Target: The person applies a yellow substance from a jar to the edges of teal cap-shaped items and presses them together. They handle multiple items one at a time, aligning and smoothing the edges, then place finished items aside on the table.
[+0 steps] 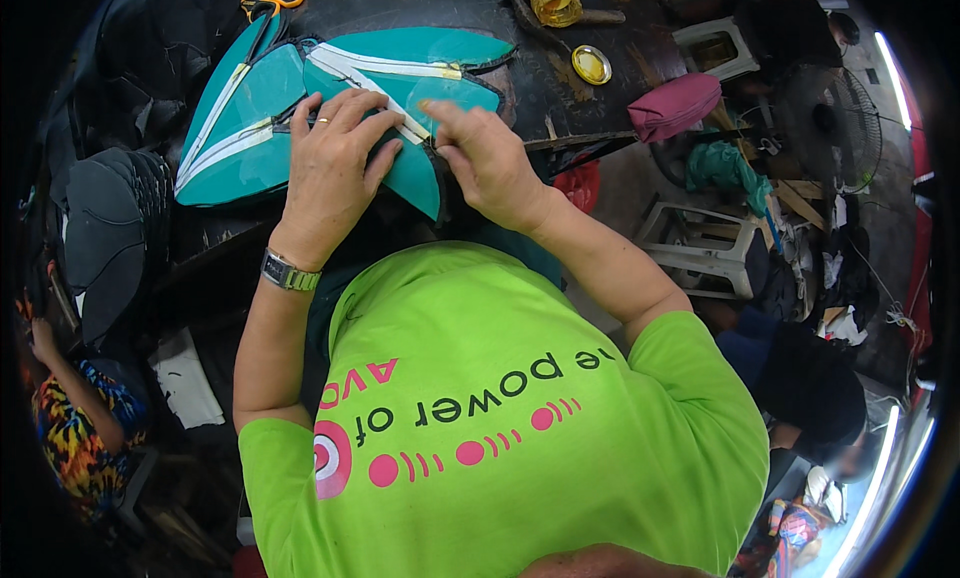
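At the counter's (pixel 610 108) near edge, a teal piece (pixel 412 183) is lying beneath the left hand (pixel 338 158), whose loosely spread fingers are resting there; whether the right hand (pixel 492 165) is gripping anything, I cannot tell. Uneven pressing would be risking a skewed white strip (pixel 412 128).

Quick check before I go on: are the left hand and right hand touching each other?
Apart. The head view shows a gap between the left hand and right hand, with white strip visible in it.
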`<state>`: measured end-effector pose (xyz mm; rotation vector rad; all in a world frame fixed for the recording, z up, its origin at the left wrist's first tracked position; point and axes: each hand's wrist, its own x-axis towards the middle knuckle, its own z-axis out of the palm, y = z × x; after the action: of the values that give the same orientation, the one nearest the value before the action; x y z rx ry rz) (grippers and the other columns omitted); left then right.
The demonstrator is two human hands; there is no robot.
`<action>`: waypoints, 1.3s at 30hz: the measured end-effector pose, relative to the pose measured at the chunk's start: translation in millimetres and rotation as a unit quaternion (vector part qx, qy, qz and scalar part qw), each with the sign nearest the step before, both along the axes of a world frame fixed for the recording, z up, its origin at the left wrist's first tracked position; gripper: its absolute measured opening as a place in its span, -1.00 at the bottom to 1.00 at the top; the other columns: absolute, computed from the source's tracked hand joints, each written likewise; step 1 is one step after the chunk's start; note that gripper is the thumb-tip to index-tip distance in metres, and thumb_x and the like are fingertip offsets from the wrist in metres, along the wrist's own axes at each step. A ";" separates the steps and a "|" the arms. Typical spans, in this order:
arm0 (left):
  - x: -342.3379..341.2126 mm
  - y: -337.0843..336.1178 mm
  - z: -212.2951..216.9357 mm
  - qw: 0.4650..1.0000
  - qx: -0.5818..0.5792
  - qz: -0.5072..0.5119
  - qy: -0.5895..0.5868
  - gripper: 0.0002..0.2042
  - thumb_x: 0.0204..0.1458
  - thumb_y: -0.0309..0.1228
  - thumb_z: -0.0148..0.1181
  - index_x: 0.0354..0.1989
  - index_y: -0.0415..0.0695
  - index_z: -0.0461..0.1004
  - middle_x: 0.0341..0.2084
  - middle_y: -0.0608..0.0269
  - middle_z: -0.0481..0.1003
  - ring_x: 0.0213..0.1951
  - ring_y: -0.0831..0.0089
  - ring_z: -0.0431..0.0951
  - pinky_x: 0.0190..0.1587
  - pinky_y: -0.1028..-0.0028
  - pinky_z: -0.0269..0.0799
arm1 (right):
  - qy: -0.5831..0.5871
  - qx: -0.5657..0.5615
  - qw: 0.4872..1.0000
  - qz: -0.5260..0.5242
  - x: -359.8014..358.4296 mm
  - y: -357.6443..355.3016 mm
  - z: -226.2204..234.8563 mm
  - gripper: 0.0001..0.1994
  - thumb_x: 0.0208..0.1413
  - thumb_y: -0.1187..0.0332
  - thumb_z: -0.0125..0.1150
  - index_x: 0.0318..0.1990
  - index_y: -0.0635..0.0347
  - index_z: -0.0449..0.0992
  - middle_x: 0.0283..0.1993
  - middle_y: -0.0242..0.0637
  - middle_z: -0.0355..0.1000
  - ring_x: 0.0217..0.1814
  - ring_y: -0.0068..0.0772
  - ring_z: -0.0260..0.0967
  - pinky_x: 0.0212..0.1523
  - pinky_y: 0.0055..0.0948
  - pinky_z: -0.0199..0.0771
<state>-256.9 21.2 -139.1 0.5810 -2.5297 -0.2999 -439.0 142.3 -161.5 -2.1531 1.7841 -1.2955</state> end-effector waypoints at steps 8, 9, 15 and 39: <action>-10.9 9.5 6.2 0.993 0.025 -0.112 0.021 -0.73 -0.03 -0.51 0.34 -0.10 -0.14 0.58 -0.08 0.20 0.57 -0.01 0.24 0.56 0.11 0.28 0.41 | -0.307 0.038 0.951 -0.022 -23.0 7.3 4.5 -0.37 0.25 0.63 0.15 0.42 0.12 0.05 -0.15 -0.30 0.46 -0.09 -0.58 0.39 0.02 -0.56 0.37; -13.9 12.9 6.9 0.992 0.021 -0.126 0.010 -0.71 -0.04 -0.52 0.35 -0.09 -0.15 0.59 -0.07 0.18 0.56 -0.01 0.23 0.56 0.08 0.31 0.44 | -0.307 0.037 0.951 -0.023 -26.6 8.8 5.1 -0.36 0.25 0.63 0.16 0.42 0.13 0.06 -0.14 -0.29 0.46 -0.08 -0.58 0.39 0.03 -0.56 0.37; -28.0 26.9 13.1 0.982 -0.085 -0.128 -0.113 -0.89 0.00 -0.48 0.23 -0.31 -0.22 0.56 -0.34 0.16 0.53 -0.16 0.25 0.58 -0.04 0.32 0.46 | -0.341 0.050 0.938 -0.026 -39.2 15.3 2.8 -0.26 0.19 0.63 0.21 0.47 0.12 0.01 -0.16 -0.29 0.48 -0.15 -0.59 0.44 -0.03 -0.54 0.48; -35.6 -22.3 9.9 0.807 0.538 -0.104 0.218 -0.86 0.24 -0.40 0.12 -0.35 -0.18 0.42 -0.24 0.21 0.58 -0.47 0.61 0.48 -0.41 0.57 0.39 | -0.008 0.200 0.934 -0.295 -137.9 -26.7 16.1 -0.44 0.05 0.28 0.28 0.27 0.02 0.42 -0.16 0.01 0.58 -0.09 0.09 0.54 -0.06 -0.06 0.49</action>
<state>-292.5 -1.1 -129.2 0.5141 -1.7629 -1.7800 -576.9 115.7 -145.4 -1.4405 2.5303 -0.8893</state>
